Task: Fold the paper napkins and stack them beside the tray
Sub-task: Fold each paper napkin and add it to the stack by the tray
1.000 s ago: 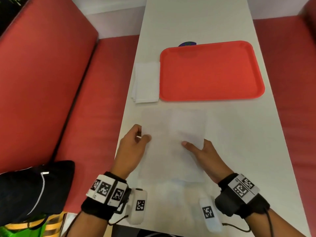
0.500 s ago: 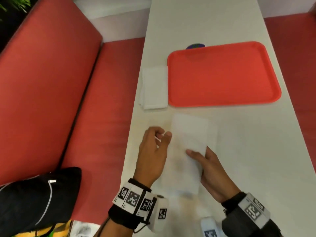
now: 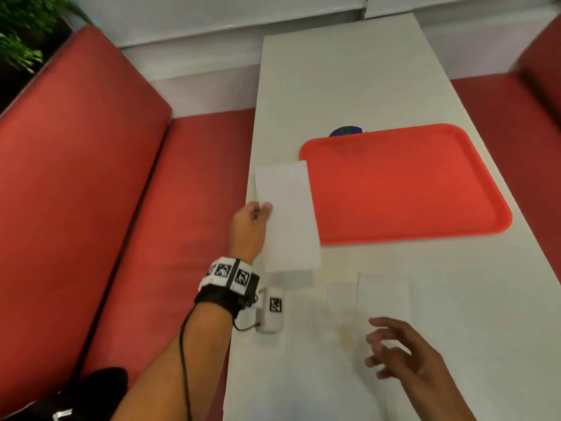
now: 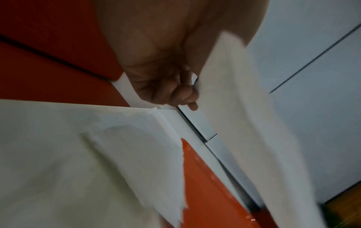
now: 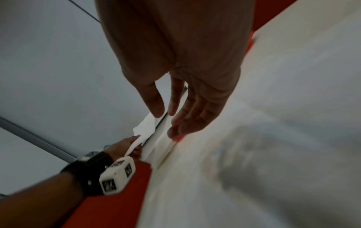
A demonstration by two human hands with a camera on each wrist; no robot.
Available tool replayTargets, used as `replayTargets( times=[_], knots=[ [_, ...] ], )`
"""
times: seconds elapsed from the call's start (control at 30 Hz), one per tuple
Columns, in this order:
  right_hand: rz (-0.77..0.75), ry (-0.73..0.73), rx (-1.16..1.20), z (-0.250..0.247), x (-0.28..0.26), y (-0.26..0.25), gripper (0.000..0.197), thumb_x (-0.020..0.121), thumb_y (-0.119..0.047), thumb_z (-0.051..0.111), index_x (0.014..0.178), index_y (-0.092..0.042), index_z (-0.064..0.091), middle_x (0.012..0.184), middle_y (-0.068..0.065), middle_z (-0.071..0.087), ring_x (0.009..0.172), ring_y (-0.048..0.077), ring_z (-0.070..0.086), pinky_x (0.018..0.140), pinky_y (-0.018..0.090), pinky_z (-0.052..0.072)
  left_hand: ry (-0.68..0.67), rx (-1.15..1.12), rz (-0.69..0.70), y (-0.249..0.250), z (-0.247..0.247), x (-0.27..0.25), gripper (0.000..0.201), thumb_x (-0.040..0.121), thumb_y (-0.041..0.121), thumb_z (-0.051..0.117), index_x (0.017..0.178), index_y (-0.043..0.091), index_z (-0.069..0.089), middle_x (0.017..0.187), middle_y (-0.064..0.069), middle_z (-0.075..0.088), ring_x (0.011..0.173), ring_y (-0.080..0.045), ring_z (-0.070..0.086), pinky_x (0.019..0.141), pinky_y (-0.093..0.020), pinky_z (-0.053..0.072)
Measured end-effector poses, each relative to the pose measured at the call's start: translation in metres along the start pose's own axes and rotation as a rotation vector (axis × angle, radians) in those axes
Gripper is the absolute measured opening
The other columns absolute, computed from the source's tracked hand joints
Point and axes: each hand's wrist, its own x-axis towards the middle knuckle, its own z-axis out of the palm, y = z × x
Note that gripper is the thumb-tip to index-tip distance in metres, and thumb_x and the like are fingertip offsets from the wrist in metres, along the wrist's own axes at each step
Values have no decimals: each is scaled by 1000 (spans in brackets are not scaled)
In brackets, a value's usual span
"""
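While left hand (image 3: 249,226) pinches folded napkin (image 3: 288,217) just beside tray (image 3: 403,183), right hand (image 3: 403,350) hovers released, fingers spread, over table (image 3: 334,86).

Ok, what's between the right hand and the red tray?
In the head view, unfolded napkins on the white table lie between the right hand and the red tray.

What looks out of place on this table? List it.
Little stands out. The folded napkin pinched in the left hand hangs tilted, its edge overlapping the red tray rim, not yet on the stack. A purple object peeks from behind the tray. Faint yellowish stain on the table.
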Motion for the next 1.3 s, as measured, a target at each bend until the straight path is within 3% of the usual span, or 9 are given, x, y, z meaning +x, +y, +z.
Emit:
replayTargets(
  times=[0.13,0.23,0.33,0.5,0.6,0.7,0.87,0.97,1.3],
  knots=[
    [29,99,-138,-26,-11,21,29,83,13,66,94,-13,71,72,1,66,54,27,65,46,22,45,51,199,-1,0,16,44,34,99,30,53,92,-2,63,85,-18,65,79,-25,55,69,-32,38],
    [32,151,-211,-43,-19,29,37,78,17,69,82,-19,74,66,-3,65,43,19,60,43,18,41,69,294,-83,-5,27,63,32,101,33,51,106,3,63,100,-14,66,102,-29,53,77,-28,33],
    [30,189,-302,-57,-26,31,41,77,11,73,79,-30,72,70,-8,64,46,20,59,46,18,43,68,410,-168,-10,26,67,38,97,44,53,117,12,56,120,-18,59,94,-27,50,78,-32,36],
    [2,237,-474,-85,-33,28,33,80,-5,77,99,-30,68,88,-14,64,67,9,63,53,14,41,141,387,25,13,8,25,27,97,33,52,108,9,58,95,-8,64,87,-26,54,74,-30,36],
    [-93,216,-793,-100,-36,35,35,81,-21,78,109,-35,63,99,-17,58,81,4,61,66,14,47,-46,421,154,27,9,-43,7,94,19,57,95,15,64,74,4,61,66,-13,55,65,-27,36],
    [-218,112,-1050,-99,-40,46,39,80,-34,77,117,-31,63,107,-8,55,91,11,56,77,30,51,-275,457,209,10,23,-124,8,90,11,64,90,19,65,77,2,64,65,-3,56,66,-23,43],
    [-335,5,-1161,-97,-45,64,40,81,-44,70,116,-26,64,107,-1,58,92,18,57,72,32,51,-455,805,216,-47,49,-218,51,86,33,68,134,25,52,134,3,48,122,-17,46,101,-36,43],
    [-340,-53,-1196,-103,-46,74,43,78,-45,67,116,-24,63,107,0,57,90,21,58,71,31,50,-397,910,181,-59,53,-236,71,85,29,68,148,24,37,151,-1,37,135,-23,38,104,-39,39],
    [-443,-62,-1316,-103,-46,69,42,67,-47,69,102,-24,65,96,-1,58,79,23,60,63,34,48,-351,1146,196,-40,53,-238,43,86,26,63,125,23,47,110,3,66,100,-21,57,86,-33,33]
  ],
)
